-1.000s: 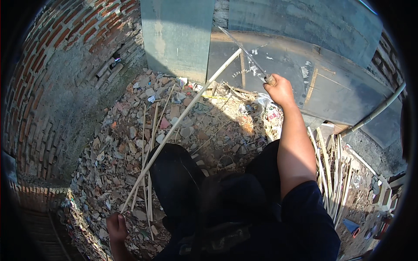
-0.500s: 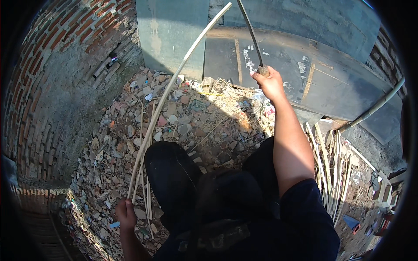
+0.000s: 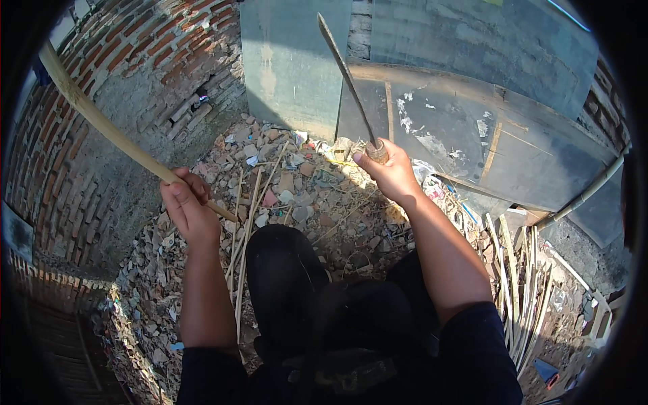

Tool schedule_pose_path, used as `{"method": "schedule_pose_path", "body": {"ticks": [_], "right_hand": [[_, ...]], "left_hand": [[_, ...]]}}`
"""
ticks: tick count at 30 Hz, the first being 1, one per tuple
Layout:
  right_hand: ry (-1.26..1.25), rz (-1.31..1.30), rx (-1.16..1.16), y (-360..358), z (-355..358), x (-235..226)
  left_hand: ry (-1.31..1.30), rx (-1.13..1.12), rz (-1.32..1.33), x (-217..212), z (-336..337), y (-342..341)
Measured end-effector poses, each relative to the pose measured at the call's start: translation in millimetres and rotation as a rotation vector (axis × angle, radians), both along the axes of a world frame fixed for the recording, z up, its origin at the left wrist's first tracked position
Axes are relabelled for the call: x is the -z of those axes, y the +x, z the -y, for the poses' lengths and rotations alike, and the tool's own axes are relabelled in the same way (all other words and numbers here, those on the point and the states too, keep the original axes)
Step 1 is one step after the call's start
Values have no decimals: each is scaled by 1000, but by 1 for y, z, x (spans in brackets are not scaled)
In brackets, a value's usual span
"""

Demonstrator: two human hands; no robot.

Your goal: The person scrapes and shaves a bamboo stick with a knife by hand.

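—What can you count of yourself?
—You have one left hand (image 3: 191,206), one right hand (image 3: 391,173) and two knees (image 3: 280,263).
—And how many things between your two hands?
—Two for you: one long knife (image 3: 345,71) and one pale stick (image 3: 111,131).
—And around you?
—At your left you have at least three thin sticks (image 3: 256,196); at your right, one batch of sticks (image 3: 514,283) overlaps too much to count.
—Anything else?
—You also have one bamboo pole (image 3: 586,194) and one blue-bladed tool (image 3: 545,370).
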State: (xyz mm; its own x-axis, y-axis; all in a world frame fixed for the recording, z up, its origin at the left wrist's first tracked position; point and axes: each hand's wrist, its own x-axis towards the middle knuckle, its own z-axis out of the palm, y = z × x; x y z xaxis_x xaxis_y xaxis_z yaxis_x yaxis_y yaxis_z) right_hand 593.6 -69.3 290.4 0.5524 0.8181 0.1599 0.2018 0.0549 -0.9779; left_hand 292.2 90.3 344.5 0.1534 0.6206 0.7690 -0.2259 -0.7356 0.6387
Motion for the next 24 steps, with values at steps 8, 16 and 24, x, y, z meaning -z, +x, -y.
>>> {"method": "schedule_pose_path", "body": {"ticks": [8, 16, 24], "right_hand": [[-8, -4, -74, -38, 3, -5], [30, 77, -165, -29, 6, 8], [51, -33, -246, -13, 24, -7]], "left_hand": [[-234, 226, 117, 11, 41, 96], [-304, 315, -35, 45, 77, 138], [-154, 112, -121, 37, 64, 121]]}}
